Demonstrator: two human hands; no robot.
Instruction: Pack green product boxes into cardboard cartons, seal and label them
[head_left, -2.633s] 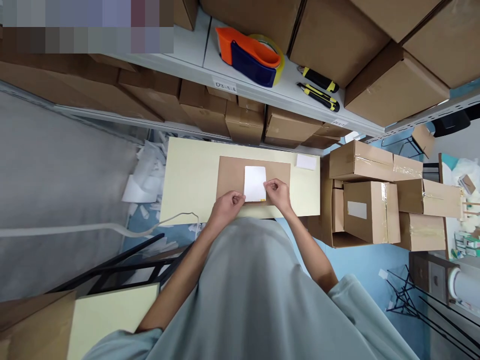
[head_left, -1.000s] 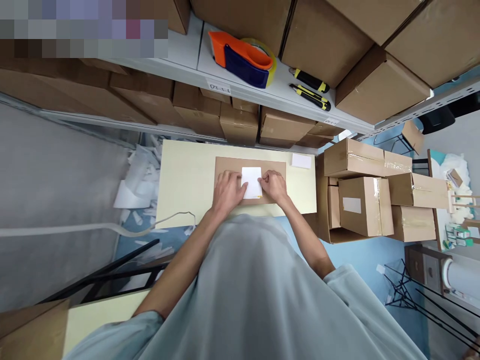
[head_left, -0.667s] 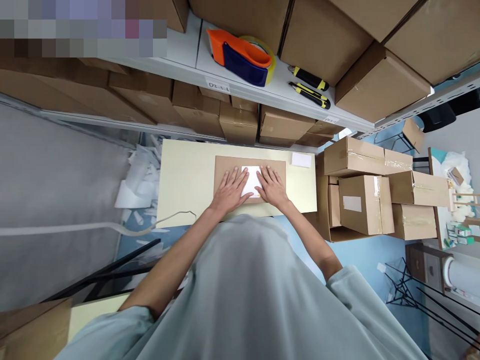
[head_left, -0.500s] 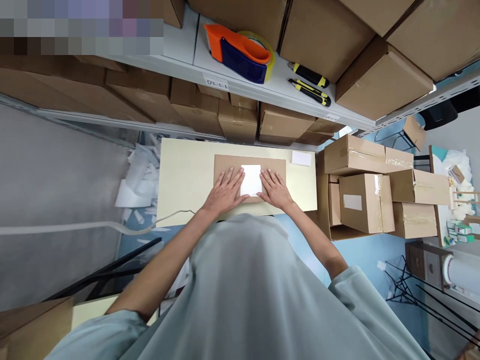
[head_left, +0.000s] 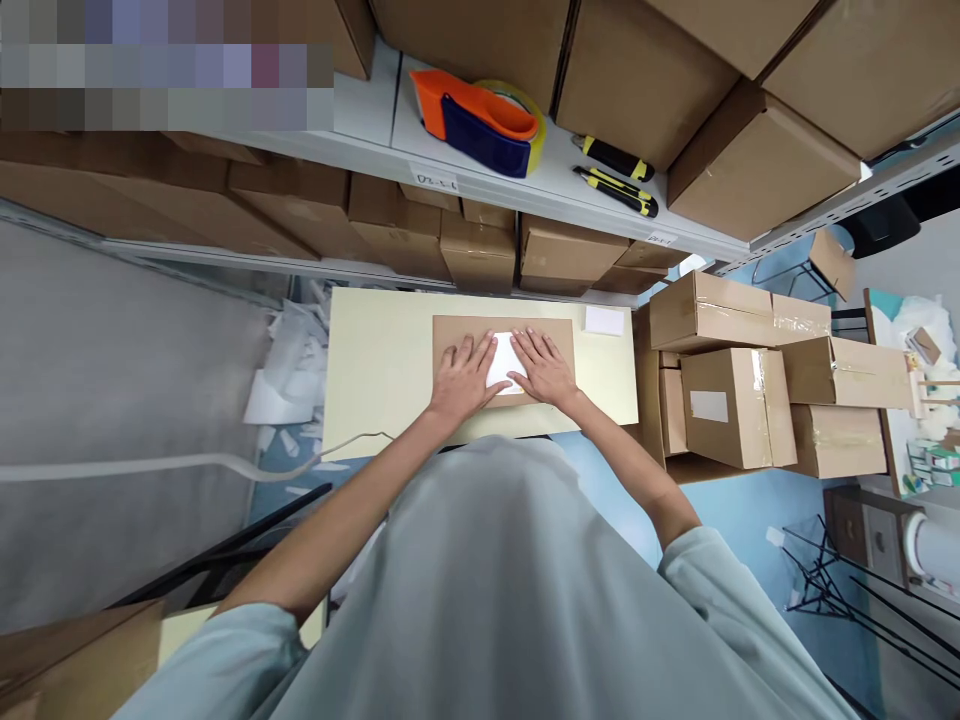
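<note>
A brown cardboard box (head_left: 561, 335) lies on the pale yellow table (head_left: 382, 350) in front of me. On its top is a white label (head_left: 501, 368), partly covered by my fingers. My left hand (head_left: 463, 378) rests flat with spread fingers over the label's left edge. From the other side my right hand (head_left: 545, 368) lies flat across the label's right part, fingers stretched out. Both hands touch the label and the cardboard, and neither grips anything. To the right on the table is a small stack of white labels (head_left: 604, 320).
Above the table's far edge runs a shelf (head_left: 360, 110) with an orange and blue tape dispenser (head_left: 484, 125), black and yellow utility knives (head_left: 616, 175) and several cartons. Stacked cardboard boxes (head_left: 724, 405) stand to the right. A pale cable (head_left: 225, 462) hangs at the left.
Both hands have slid inward over the label and now cover more of it, with the fingertips closer together. The box stays in place on the table.
</note>
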